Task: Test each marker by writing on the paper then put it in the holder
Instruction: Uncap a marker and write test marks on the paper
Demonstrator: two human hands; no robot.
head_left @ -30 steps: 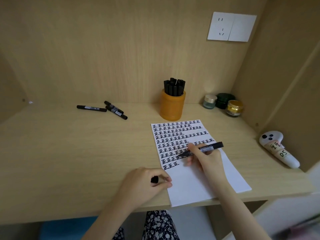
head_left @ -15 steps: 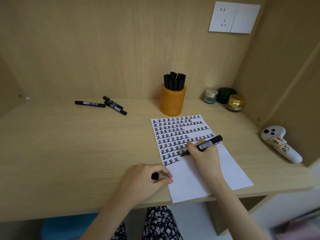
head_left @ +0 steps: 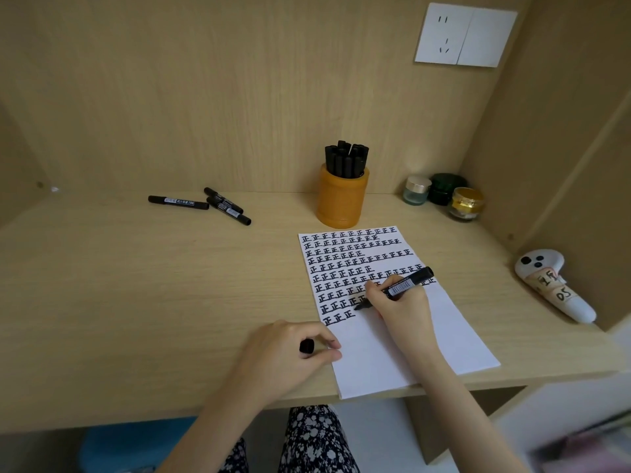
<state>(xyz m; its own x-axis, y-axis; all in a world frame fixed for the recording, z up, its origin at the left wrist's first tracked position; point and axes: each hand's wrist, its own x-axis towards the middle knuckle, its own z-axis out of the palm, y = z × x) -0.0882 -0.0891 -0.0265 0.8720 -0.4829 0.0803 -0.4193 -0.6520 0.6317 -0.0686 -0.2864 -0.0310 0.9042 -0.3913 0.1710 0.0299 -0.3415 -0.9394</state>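
My right hand point(head_left: 401, 307) grips an uncapped black marker point(head_left: 406, 285), its tip touching the white paper point(head_left: 392, 343) just right of the last written row. The paper's upper half is filled with rows of black characters. My left hand point(head_left: 286, 353) rests on the desk at the paper's left edge and pinches the black marker cap point(head_left: 306, 346). An orange holder point(head_left: 341, 199) behind the paper stands full of several black markers point(head_left: 346, 160). Three more black markers point(head_left: 218, 204) lie on the desk at the back left.
Three small jars point(head_left: 444, 196) stand at the back right corner. A white controller point(head_left: 549, 288) with a handwritten label lies by the right wall. The wooden desk point(head_left: 136, 302) is walled on three sides, with a wall socket point(head_left: 464, 35) above.
The marker tip has shifted down and left to the end of the last row. My left hand keeps holding the cap in place. The view has tilted slightly.
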